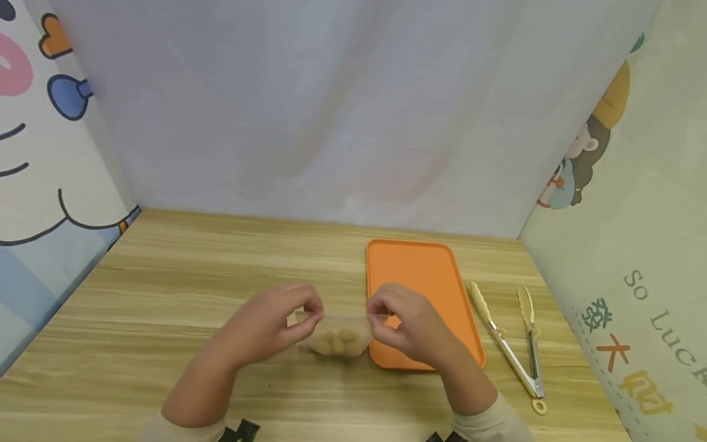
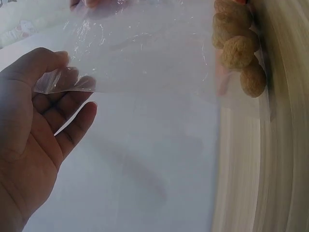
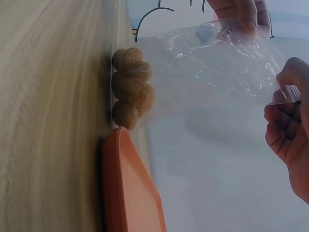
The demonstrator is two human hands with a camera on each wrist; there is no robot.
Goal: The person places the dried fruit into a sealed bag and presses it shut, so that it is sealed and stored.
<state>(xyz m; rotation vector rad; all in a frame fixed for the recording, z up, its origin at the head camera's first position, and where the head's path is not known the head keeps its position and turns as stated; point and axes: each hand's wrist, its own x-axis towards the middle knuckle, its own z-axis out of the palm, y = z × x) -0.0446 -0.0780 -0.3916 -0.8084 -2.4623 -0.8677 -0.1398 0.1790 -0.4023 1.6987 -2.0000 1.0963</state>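
Observation:
A clear plastic zip bag with several round brown balls, walnut-like, at its bottom stands between my hands. My left hand pinches one upper corner of the bag between thumb and forefinger. At the opposite upper corner, my right hand pinches the edge the same way. In the left wrist view the bag is stretched flat, with the walnut-like balls gathered low near the tabletop. The right wrist view shows the balls bunched at the bag's base, close to the orange tray.
The orange tray lies on the wooden table, partly under my right hand. To its right rest metal tongs with cream-coloured tips, spread apart. A pale curtain hangs behind, and printed cloths flank both sides.

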